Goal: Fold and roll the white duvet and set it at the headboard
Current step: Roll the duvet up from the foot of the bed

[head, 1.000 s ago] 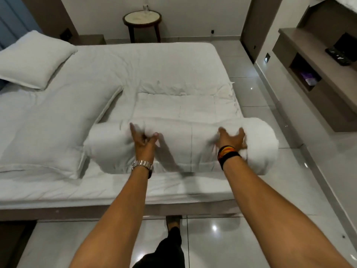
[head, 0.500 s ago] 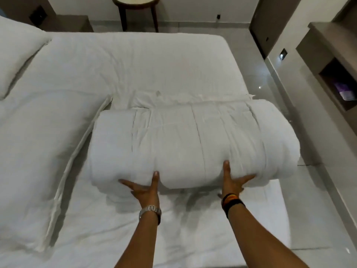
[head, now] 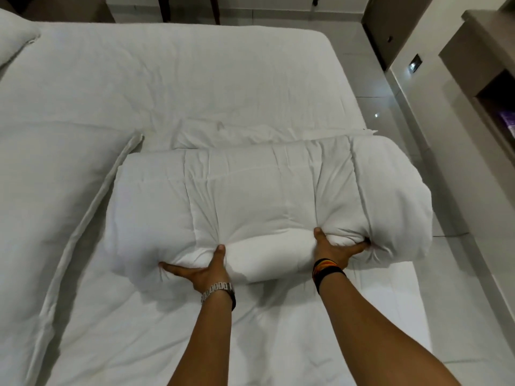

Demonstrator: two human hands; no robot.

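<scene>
The white duvet (head: 264, 196) lies as a thick roll across the right half of the bed (head: 195, 79), its right end bulging past the mattress edge. A short flat strip of duvet (head: 250, 136) still shows beyond the roll. My left hand (head: 200, 270), with a metal watch on the wrist, presses into the roll's near side at its left-centre, thumb up and fingers spread low. My right hand (head: 335, 247), with a dark wristband, digs into the near side toward the right end. Both hands pinch the fabric into deep dents.
A large white pillow (head: 47, 218) lies flat on the bed left of the roll, and another pillow (head: 14, 37) sits at the far left corner. Tiled floor (head: 459, 246) runs along the bed's right side, with a wooden shelf unit (head: 485, 79) against the right wall.
The roll has turned further away from me and grown thicker, and the flat strip beyond it has shrunk. My hands moved from its top to its near underside and now dig in.
</scene>
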